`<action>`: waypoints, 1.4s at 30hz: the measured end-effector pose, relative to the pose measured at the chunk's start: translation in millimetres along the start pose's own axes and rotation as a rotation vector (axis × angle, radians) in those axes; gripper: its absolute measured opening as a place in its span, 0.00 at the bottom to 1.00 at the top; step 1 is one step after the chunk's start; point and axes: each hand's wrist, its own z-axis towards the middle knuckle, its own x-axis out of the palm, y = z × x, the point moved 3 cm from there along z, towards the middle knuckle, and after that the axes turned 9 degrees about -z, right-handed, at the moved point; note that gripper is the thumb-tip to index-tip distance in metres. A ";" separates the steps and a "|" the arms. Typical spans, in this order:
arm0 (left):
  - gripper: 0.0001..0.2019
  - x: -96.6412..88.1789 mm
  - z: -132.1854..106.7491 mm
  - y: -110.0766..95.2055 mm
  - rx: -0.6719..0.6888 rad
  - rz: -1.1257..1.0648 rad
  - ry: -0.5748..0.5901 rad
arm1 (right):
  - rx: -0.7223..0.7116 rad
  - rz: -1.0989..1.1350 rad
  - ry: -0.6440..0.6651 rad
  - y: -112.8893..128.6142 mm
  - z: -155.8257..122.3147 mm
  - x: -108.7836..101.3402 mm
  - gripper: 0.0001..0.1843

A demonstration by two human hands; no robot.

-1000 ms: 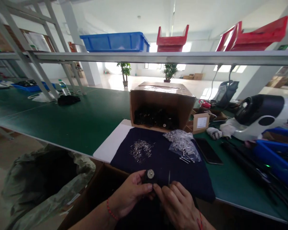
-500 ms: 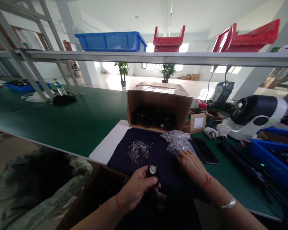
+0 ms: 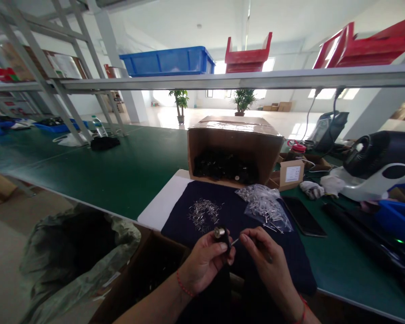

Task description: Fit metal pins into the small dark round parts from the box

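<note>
My left hand is closed around a small black part with a round metal face, held above the dark blue cloth. Between thumb and fingers of my right hand a thin metal pin is pinched, its tip at the side of the black part. Whether the tip is inside the part I cannot tell. A loose pile of small metal pins lies on the cloth beyond my left hand. Beyond my right hand lies a clear plastic bag of longer metal pins, some spilling out.
A cardboard box on its side holds black parts behind the cloth. To the right are a phone, a fan and a blue bin. A large lined sack stands below the table edge at left.
My right hand has moved from the plastic bag toward my left hand, now with a pin in its fingers. The black part has turned in my left hand. The view has shifted.
</note>
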 end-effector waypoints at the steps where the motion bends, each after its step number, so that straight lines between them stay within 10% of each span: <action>1: 0.16 -0.2 -0.2 -0.2 0.002 -0.004 0.002 | 0.023 0.026 -0.011 -0.5 -1.4 2.0 0.16; 16: 0.17 0.4 1.8 -3.7 0.031 0.006 0.012 | 0.155 0.088 -0.005 -6.3 -2.2 6.8 0.21; 34: 0.07 -12.5 49.9 -15.2 -0.289 0.573 0.016 | -0.419 -0.739 0.052 -24.6 -18.1 24.8 0.18; 42: 0.07 -3.2 54.7 -15.1 -0.340 0.688 0.050 | 0.357 0.364 0.053 -21.7 11.6 5.5 0.32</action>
